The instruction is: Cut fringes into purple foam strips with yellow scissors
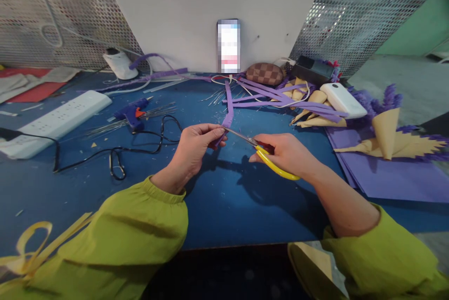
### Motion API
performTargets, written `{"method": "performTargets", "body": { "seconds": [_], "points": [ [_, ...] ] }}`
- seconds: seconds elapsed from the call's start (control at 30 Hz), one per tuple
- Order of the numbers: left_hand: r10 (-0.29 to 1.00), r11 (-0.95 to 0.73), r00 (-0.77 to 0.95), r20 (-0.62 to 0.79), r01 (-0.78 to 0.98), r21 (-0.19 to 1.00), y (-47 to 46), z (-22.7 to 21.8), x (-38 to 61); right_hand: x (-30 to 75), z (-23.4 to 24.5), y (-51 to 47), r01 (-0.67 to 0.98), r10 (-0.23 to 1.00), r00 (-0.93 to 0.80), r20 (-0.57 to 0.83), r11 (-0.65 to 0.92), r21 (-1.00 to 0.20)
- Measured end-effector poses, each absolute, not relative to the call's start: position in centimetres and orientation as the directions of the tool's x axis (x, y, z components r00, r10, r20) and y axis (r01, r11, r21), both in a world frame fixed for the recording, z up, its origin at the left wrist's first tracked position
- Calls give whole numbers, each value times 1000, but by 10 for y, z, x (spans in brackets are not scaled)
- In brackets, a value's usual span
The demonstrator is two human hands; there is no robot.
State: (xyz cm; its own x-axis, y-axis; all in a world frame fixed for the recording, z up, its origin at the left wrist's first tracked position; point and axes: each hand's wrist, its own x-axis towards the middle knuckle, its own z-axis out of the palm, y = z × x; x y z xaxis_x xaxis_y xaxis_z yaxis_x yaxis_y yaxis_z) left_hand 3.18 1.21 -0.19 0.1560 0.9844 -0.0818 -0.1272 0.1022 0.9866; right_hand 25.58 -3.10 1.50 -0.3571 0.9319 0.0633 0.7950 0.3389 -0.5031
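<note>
Between the thumb and fingers of my left hand (198, 145) is the near end of a purple paper strip (229, 108), which runs away from me across the blue table. My right hand (286, 150) grips yellow-handled scissors (275, 164). Their blades point left and meet the strip's edge by my left fingertips; whether the blades are parted is too small to tell. More purple strips (266, 96) lie in a loose bundle beyond my right hand.
Left of my hands lie a blue glue gun (131, 113), its looping black cord, thin wires (157, 111) and a white power strip (59, 120). A phone (229, 46) leans on the back board. Wrapped purple paper flowers (386, 127) rest on purple sheets (403, 178) at right.
</note>
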Motion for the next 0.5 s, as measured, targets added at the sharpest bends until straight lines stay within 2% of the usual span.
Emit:
{"method": "performTargets", "body": {
  "seconds": [0.33,0.5],
  "points": [
    [971,171,195,-139,-156,973,13,0,29,258,15,-31,756,935,-356,12,296,-584],
    [969,173,197,-146,-127,977,13,2,29,258,15,-30,781,941,-337,44,305,-544]
  ]
}}
